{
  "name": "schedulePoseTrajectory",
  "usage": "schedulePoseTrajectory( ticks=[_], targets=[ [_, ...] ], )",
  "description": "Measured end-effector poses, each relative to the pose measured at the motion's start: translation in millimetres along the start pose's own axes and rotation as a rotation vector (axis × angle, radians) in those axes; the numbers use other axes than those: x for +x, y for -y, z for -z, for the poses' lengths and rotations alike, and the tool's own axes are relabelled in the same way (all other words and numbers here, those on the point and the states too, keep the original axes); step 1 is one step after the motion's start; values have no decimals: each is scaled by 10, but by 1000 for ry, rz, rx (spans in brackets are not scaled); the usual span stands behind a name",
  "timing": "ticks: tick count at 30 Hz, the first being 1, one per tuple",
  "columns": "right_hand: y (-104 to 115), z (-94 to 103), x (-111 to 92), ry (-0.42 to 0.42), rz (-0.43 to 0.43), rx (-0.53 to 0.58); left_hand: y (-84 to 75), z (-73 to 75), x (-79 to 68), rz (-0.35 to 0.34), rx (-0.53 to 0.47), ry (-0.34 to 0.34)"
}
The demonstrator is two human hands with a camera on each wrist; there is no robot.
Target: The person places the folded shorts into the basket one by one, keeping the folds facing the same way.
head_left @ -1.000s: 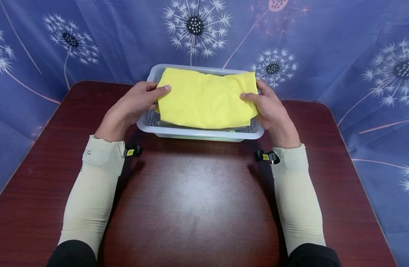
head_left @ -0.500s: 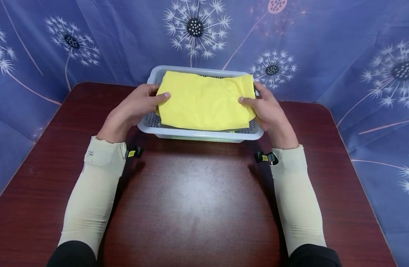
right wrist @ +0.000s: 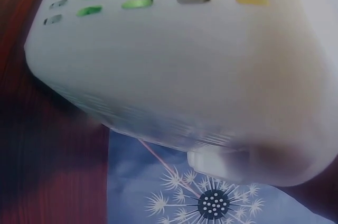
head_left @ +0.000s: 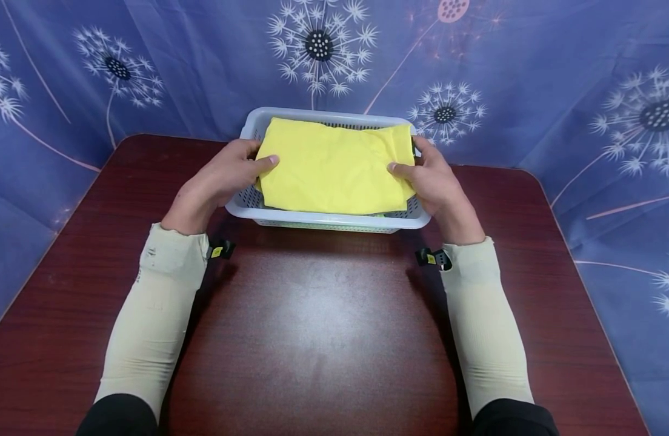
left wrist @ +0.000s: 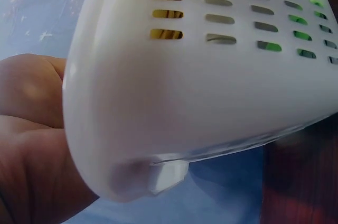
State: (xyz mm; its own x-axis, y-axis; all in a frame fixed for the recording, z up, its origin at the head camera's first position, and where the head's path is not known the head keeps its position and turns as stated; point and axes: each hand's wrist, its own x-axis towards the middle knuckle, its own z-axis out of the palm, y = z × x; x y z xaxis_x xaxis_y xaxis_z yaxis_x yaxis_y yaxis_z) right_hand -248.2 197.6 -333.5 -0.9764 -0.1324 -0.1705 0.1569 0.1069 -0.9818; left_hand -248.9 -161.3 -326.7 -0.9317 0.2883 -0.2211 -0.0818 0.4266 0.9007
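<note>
A folded yellow cloth [head_left: 334, 166] lies across a pale plastic basket [head_left: 340, 219] with slotted walls. My left hand [head_left: 217, 175] pinches the cloth's left end, thumb on top and the other fingers mostly hidden beneath. At the opposite end my right hand [head_left: 435, 181] grips it in the same way. In the left wrist view the basket's wall [left wrist: 121, 92] fills most of the picture, with part of my left hand [left wrist: 31, 145] behind its rim. The right wrist view is filled by the basket's other end [right wrist: 158, 60]; the right hand's fingers are hidden there.
Green and grey items [left wrist: 269, 46] show through the slots beneath the cloth. The basket stands at the far edge of a dark red-brown wooden table [head_left: 318, 327]. A blue curtain [head_left: 203, 66] with a dandelion print hangs right behind it.
The yellow cloth has sunk slightly into the basket. My right hand has shifted a little left and towards me; both hands still hold the cloth's ends.
</note>
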Motion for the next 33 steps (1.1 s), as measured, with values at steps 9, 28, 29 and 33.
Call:
schedulePoseTrajectory(
  ticks=[9, 28, 29, 33],
  targets=[
    [9, -33, -8, -18, -3, -104, -3, -24, -8, 6, 46, -7],
    [25, -114, -51, -54, -15, -298, -22, -81, -15, 31, 121, -15],
    [24, -115, -52, -54, -15, -311, -21, -84, -16, 28, 126, -16],
    [14, -116, -50, -49, -2, -362, -22, -96, -16, 32, 145, -20]
  ],
)
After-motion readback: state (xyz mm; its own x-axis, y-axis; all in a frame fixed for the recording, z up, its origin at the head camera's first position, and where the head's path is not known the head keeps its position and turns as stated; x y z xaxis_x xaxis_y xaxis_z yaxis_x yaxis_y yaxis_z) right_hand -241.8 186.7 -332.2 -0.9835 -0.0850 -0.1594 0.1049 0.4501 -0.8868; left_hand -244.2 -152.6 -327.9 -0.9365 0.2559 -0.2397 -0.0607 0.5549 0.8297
